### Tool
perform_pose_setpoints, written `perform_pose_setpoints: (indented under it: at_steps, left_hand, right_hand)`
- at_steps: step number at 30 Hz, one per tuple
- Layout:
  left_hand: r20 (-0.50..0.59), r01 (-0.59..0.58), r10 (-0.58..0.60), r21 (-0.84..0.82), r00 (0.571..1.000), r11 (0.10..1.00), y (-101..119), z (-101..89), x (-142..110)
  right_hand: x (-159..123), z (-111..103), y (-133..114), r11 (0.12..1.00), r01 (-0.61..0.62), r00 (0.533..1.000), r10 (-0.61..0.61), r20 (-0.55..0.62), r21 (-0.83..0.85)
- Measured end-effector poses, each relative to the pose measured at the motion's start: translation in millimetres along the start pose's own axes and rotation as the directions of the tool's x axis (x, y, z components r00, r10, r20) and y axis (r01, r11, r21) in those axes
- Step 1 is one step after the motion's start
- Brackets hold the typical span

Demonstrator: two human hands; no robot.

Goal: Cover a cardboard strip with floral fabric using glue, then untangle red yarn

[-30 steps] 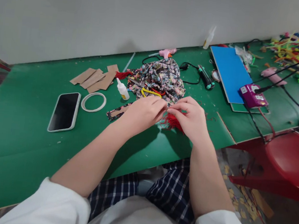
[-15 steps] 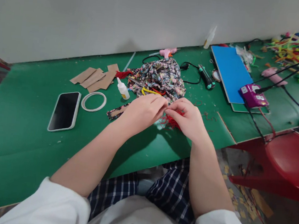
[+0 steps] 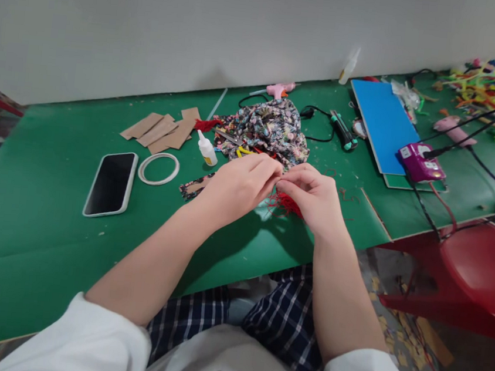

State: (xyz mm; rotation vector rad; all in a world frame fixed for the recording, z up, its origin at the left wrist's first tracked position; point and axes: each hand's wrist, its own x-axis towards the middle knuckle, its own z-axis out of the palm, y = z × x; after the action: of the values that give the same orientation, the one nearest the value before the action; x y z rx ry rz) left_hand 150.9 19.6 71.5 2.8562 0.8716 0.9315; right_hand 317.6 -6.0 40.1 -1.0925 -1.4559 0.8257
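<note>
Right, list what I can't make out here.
In the head view:
Anything pinched in the left hand or right hand: hidden by the grip.
Red threads, in part: behind right hand.
Scissors, handle ends: behind left hand.
Patterned strip, right end: behind left hand.
Nearer white bottle, label text: too small.
Red chair: cut off by the right edge.

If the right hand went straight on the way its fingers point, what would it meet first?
Most likely the left hand, directly in line and very close; whether the right hand touches it is unclear.
</note>
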Motion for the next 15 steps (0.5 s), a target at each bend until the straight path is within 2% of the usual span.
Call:
perform_pose_setpoints:
  at_steps: [8,10,13,15]
  left_hand:
    - [-0.021,0.024,-0.028,-0.139,0.999,0.990,0.5,-5.3,-0.9]
    - [-0.023,0.058,-0.064,-0.207,0.998,0.977,1.2,-6.2,-0.6]
    - [-0.017,0.221,-0.245,-0.375,0.969,0.900,2.9,-7.2,0.2]
    - [0.041,0.351,-0.389,-0.524,0.920,0.776,3.9,-6.8,0.9]
  right_hand:
    - [-1.2,4.0,-2.8,0.993,0.010,1.000,-0.013,0.018,0.117]
    - [-1.2,4.5,-3.4,0.991,-0.006,1.000,0.005,0.005,0.133]
    - [-1.0,4.5,-3.8,0.990,-0.021,0.999,0.027,-0.044,0.137]
    - [-0.6,4.1,-4.0,0.990,-0.028,0.996,0.039,-0.082,0.139]
